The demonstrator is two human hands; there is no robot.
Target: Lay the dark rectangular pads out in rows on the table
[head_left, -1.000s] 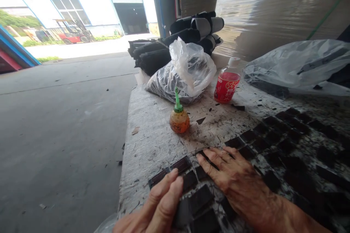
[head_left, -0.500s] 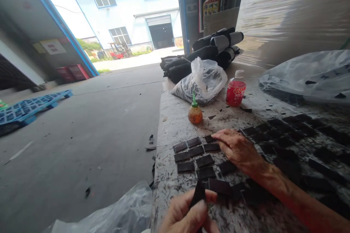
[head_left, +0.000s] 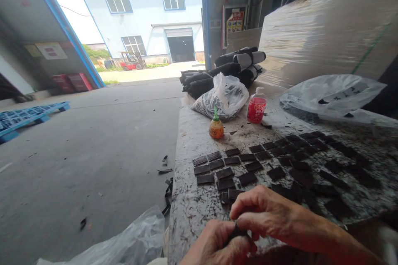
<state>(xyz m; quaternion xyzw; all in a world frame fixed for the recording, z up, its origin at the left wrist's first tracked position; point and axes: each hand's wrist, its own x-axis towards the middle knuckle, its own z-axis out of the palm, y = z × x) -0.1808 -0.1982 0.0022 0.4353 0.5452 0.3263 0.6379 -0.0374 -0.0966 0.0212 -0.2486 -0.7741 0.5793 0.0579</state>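
At the front edge of the table, my left hand (head_left: 219, 242) is closed around a small black strip (head_left: 236, 232) of thin, flexible material. My right hand (head_left: 263, 215) meets it there, its thumb and fingers pinched on the same strip. Much of the strip is hidden by the fingers. Just beyond the hands, several flat black rectangular pieces (head_left: 205, 179) lie in rough rows on the worn white tabletop (head_left: 183, 215). More of these black pieces spread to the right, some overlapping.
A round squeeze bottle (head_left: 216, 129) with a green nozzle and a red-labelled bottle (head_left: 256, 107) stand behind the rows. Farther back are a filled plastic bag (head_left: 222, 97), black rolls (head_left: 230, 66) and another clear bag (head_left: 329, 95). A blue pallet (head_left: 31, 118) lies on the floor.
My right hand has left the rows of black pieces and come back toward me to my left hand, where both now grip the strip. The view has shifted slightly.
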